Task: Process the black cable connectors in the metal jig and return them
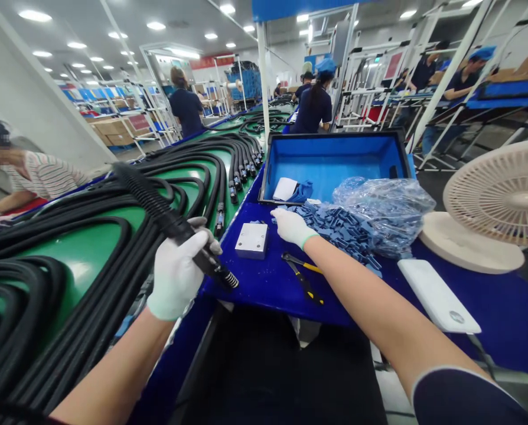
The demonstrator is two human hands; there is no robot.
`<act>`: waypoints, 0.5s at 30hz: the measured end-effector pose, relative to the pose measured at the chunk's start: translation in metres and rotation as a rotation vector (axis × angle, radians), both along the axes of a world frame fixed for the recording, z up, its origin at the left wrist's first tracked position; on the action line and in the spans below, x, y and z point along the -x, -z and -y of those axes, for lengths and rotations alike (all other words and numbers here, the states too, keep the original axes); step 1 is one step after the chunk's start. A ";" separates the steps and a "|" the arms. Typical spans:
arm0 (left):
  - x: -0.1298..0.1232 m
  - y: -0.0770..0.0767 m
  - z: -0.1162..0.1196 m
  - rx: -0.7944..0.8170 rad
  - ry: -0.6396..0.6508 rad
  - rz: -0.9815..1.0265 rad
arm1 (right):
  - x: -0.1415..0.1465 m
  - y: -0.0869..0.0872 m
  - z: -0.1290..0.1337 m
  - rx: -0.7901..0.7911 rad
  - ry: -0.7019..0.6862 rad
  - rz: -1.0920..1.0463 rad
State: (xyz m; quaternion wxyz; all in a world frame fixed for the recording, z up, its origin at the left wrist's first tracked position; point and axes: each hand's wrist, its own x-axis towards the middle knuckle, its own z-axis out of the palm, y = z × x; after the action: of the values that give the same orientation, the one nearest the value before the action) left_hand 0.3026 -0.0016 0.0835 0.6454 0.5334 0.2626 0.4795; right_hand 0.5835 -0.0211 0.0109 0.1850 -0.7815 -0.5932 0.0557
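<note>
My left hand [178, 265], in a white glove, is closed around a black corrugated hose [153, 200] near its end. The hose slants down to the right, and its end fitting [222, 274], with a metal spring-like tip, hangs over the near edge of the blue table. My right hand [293, 227], also gloved, is at the left edge of a pile of small blue plastic pieces [335, 227]. Its fingertips are pinched together; what they hold, if anything, is too small to make out. A metal block [251, 239] lies between the hands, with yellow-and-black pliers [303, 277] nearer me.
A blue bin [330, 156] stands behind the pile, beside a clear plastic bag [383, 206]. At right are a beige fan [507, 200] and a white oblong device [439, 295]. Many black hoses [91, 283] cover the green conveyor [80, 268] at left. Several people work nearby.
</note>
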 end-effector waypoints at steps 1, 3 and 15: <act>-0.009 -0.005 -0.006 -0.067 -0.002 -0.018 | -0.004 0.003 -0.010 0.022 0.009 0.000; -0.030 -0.011 -0.022 -0.192 -0.021 -0.040 | -0.007 0.010 -0.021 0.051 0.034 0.020; -0.103 0.027 -0.089 -0.349 -0.028 -0.145 | -0.022 0.031 -0.008 -0.154 -0.037 -0.149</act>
State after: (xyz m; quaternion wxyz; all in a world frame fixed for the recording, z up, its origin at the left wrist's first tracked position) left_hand 0.4055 0.0874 0.0563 0.5157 0.6666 0.2288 0.4872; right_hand 0.6051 -0.0128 -0.0205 0.2869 -0.7475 -0.5948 0.0715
